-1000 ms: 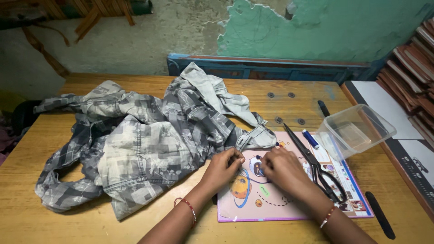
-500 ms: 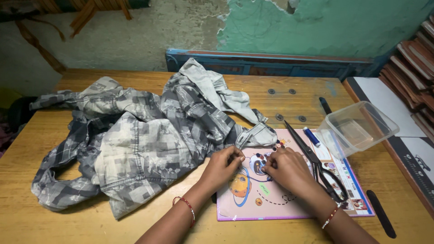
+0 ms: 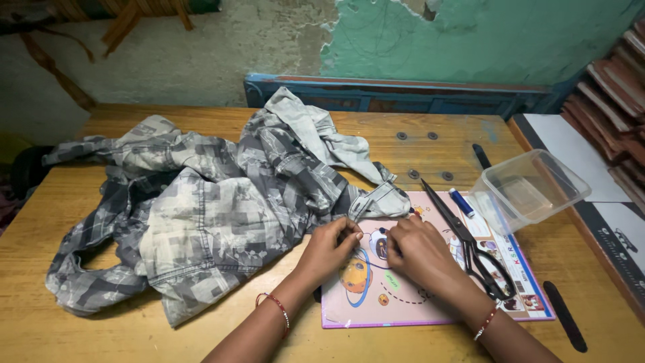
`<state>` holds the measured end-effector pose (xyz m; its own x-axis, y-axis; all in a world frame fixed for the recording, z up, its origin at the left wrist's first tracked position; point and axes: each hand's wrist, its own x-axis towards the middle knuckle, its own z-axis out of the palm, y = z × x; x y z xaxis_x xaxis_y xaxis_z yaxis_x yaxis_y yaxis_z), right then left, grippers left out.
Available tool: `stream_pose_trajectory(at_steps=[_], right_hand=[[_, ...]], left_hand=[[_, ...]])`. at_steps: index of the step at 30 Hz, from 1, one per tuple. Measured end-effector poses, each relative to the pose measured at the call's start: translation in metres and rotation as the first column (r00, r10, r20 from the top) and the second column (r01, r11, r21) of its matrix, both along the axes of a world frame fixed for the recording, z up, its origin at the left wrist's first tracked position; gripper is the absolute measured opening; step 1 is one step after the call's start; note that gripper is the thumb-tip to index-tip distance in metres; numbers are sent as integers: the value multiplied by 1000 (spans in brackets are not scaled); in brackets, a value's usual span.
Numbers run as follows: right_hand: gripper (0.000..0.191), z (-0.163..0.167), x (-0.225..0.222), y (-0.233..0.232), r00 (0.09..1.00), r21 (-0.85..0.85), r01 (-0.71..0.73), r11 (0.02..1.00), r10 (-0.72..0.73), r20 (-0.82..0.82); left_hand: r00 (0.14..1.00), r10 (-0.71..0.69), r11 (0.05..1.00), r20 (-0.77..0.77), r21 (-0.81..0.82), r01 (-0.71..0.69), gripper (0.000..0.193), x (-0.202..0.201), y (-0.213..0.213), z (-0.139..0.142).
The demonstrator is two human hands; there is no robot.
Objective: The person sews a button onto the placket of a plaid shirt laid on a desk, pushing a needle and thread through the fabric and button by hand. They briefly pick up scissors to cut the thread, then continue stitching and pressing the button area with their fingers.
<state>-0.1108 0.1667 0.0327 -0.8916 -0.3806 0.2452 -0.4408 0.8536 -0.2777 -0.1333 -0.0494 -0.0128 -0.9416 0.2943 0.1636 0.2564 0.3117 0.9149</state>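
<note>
A crumpled grey patterned shirt point(image 3: 201, 202) lies spread over the left half of the wooden table point(image 3: 101, 336). My left hand point(image 3: 332, 245) pinches the shirt's edge near a cuff point(image 3: 379, 202), fingers closed on the cloth. My right hand point(image 3: 420, 249) rests just to its right on a pink picture board point(image 3: 403, 302), fingertips together close to the left hand; something small may be held but I cannot tell what. Both wrists wear thin bangles.
Black scissors point(image 3: 470, 242) lie on the board right of my right hand. A blue thread spool point(image 3: 461, 202) and a tilted clear plastic box point(image 3: 527, 188) sit beyond. A dark flat strip point(image 3: 564, 324) lies at the near right. Stacked books point(image 3: 615, 87) stand at the far right.
The hands stay almost still at the shirt's edge; the fingers shift slightly. The view has drifted a little.
</note>
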Motion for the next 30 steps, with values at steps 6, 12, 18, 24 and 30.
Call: stream_pose_trajectory(at_steps=[6, 12, 18, 24, 30], right_hand=[[21, 43, 10, -5, 990, -393, 27, 919, -79, -115], [25, 87, 37, -11, 897, -367, -160, 916, -20, -442], [15, 109, 45, -10, 830, -408, -220, 886, -50, -556], [7, 102, 25, -3, 989, -942, -31, 334, 145, 20], [11, 87, 5, 15, 830, -962, 274, -22, 510, 225]], left_hand=[[993, 0, 993, 121, 118, -15, 15, -5, 0, -11], [984, 17, 987, 177, 152, -45, 15, -15, 0, -23], [986, 20, 993, 166, 115, -39, 13, -14, 0, -26], [991, -46, 995, 122, 95, 35, 14, -10, -3, -14], [989, -1, 991, 146, 133, -18, 22, -7, -13, 10]])
